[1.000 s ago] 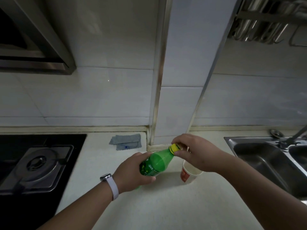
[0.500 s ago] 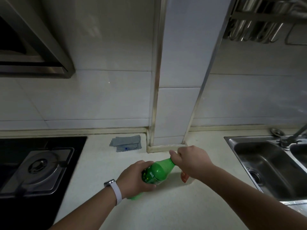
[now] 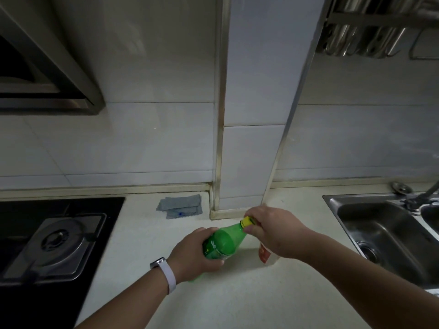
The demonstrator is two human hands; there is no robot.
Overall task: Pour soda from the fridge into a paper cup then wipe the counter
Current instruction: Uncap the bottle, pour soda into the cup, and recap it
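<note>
A green soda bottle is tilted with its neck up and to the right, above the white counter. My left hand grips its body. The fingers of my right hand are closed round its yellow cap. A paper cup with a red print stands on the counter just under my right hand, which hides most of it. A folded grey cloth lies by the wall behind the bottle.
A black gas hob fills the left of the counter, with a range hood above it. At the right lies a steel sink with a tap. A tiled pillar juts out behind the cup. A utensil rack hangs upper right.
Both hands and the bottle sank a little toward the counter. The yellow cap, hidden by my right fingers half a second ago, shows again. The cup is more hidden under my right hand.
</note>
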